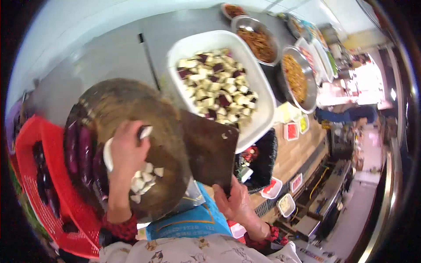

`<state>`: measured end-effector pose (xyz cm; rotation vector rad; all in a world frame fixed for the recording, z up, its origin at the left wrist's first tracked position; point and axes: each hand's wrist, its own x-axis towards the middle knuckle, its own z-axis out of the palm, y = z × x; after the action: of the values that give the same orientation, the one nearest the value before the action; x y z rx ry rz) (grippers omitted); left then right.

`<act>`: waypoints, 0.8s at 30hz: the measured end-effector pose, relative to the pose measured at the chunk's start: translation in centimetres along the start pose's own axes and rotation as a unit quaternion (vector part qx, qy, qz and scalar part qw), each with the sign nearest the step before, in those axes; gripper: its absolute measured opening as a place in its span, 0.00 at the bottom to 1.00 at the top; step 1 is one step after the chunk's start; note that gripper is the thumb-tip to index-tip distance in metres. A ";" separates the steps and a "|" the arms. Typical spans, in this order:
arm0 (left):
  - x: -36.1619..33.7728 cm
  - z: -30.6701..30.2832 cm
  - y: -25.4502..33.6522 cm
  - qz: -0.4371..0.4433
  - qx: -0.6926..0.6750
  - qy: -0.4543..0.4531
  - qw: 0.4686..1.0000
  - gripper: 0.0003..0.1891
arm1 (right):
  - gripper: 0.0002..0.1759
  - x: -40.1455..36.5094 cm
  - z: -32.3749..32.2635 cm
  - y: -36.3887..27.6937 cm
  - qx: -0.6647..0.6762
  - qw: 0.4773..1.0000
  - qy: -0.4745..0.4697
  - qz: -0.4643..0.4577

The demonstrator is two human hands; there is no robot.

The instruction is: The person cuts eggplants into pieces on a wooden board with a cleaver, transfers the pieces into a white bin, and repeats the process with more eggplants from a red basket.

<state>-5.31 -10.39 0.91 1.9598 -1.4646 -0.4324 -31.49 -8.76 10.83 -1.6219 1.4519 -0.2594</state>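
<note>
My left hand (126,153) is closed over pieces of cut eggplant (146,132) above the round wooden chopping block (118,98). Pale flesh shows on both sides of the fingers. A small pile of white eggplant chunks (144,180) lies on the block beside that wrist. In my right hand (237,202) is the handle of a broad, dark cleaver (208,147). Its blade is between the block and a white tub (263,109) of diced eggplant (219,83). Whole purple eggplants (85,153) lie along the block's left edge.
A red plastic basket (57,184) with more eggplants stands at left. Metal bowls of brown food (258,44) and orange-yellow food (294,78) sit beyond the tub. A black-lined bin (265,162) is below it. Another person's legs (346,115) show farther off, near small containers (287,205).
</note>
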 end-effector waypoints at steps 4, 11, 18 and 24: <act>-1.6 -0.5 4.1 -0.245 -0.287 -0.069 0.923 0.13 | 0.13 -1.8 -2.9 1.7 0.121 0.992 0.029 0.010; -5.6 7.8 16.0 -0.058 -0.317 -0.529 0.785 0.42 | 0.09 -6.1 -6.3 6.9 0.413 0.887 0.203 0.045; -7.9 -1.5 6.4 0.005 -0.060 0.006 0.998 0.11 | 0.08 -4.1 -3.3 8.3 0.112 0.986 0.104 -0.069; -9.1 -6.4 -1.8 -0.160 0.039 0.087 0.982 0.24 | 0.11 0.1 1.3 2.6 0.104 0.988 -0.113 0.020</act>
<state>-3.08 0.41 3.35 2.2441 -1.0746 -0.3353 -32.41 -7.91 8.18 -1.4039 1.2392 -0.1902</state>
